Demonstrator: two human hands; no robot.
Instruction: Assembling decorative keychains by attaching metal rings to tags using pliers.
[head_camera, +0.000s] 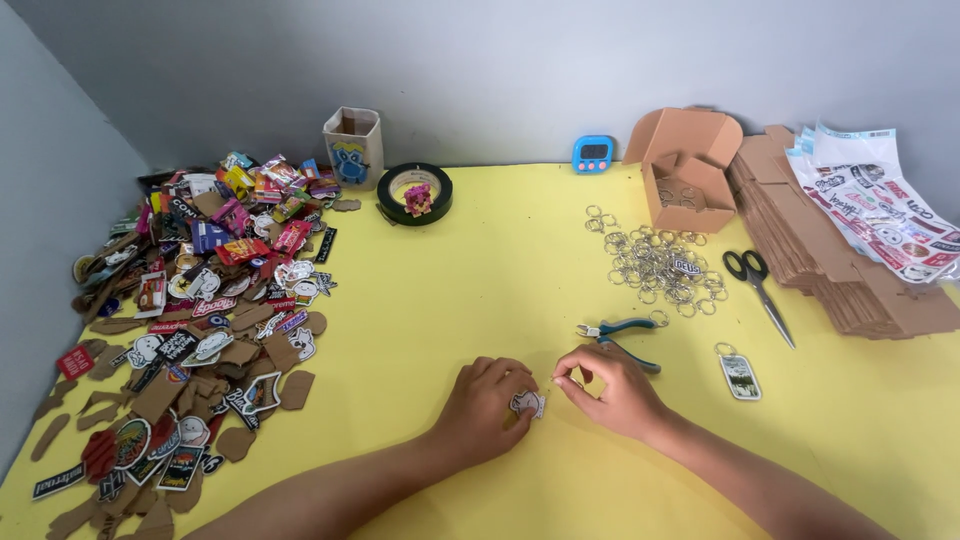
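Near the front middle of the yellow tabletop (480, 290), the left hand (485, 405) held a small white charm (526, 403), its grip clamped on it. The right hand (610, 390) pinched something tiny just beside the charm, fingers together. Blue-handled pliers (615, 332) lay just beyond; a pile of key rings (655, 265) sat farther off.

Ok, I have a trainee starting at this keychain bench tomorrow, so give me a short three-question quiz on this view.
1. True or false: the scissors lie right of the pile of metal rings.
2. What does the left hand pin to the yellow table?
A) a small white charm
B) the roll of black tape
C) the blue timer
3. Which tool lies just beyond the right hand?

Key: 1 true; 2 A; 3 the blue-handled pliers.
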